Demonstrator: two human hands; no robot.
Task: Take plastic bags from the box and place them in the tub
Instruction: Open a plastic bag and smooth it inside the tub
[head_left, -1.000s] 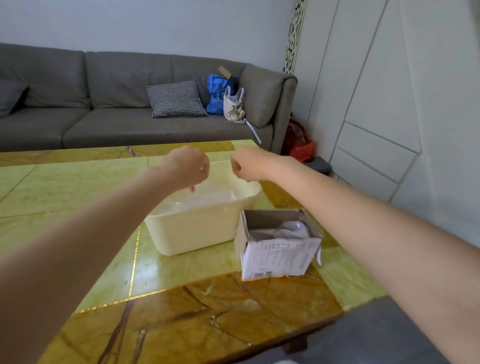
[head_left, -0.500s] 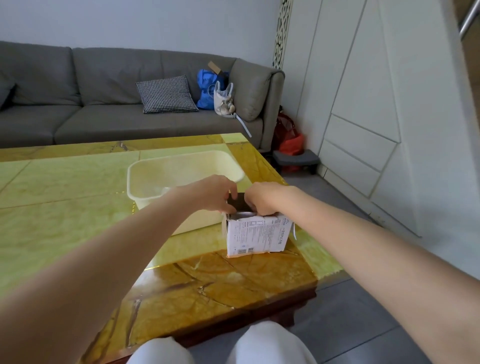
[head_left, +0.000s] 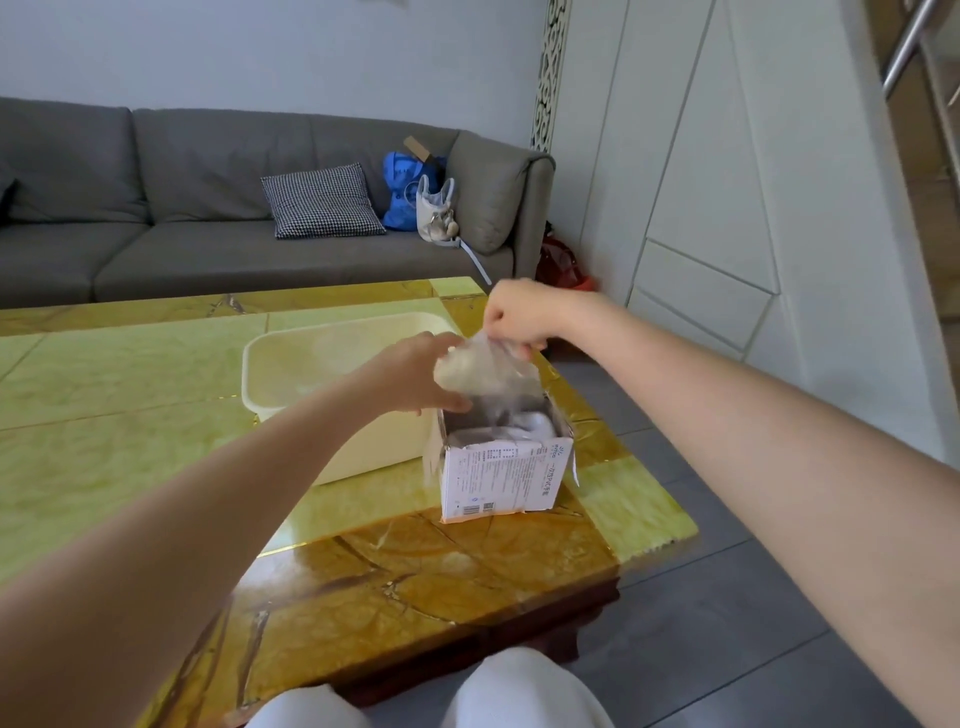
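Note:
A small open cardboard box (head_left: 498, 480) with printed white sides stands near the table's right front, with more clear plastic bags (head_left: 519, 423) bunched inside. Just above its opening hangs a clear plastic bag (head_left: 480, 371), held by both hands. My left hand (head_left: 415, 376) grips its left side and my right hand (head_left: 511, 317) pinches its top edge. The cream plastic tub (head_left: 270, 364) sits right behind and left of the box; its inside looks bare, though my left arm covers part of it.
The table (head_left: 130, 415) is glossy green and amber stone; its right edge runs close to the box. A grey sofa (head_left: 156, 208) with a checked cushion and bags lies beyond. White cabinets stand on the right. My knees show at the bottom.
Both hands went from above the tub down to the box, and have now lifted a clear plastic bag out of it. The view has shifted slightly.

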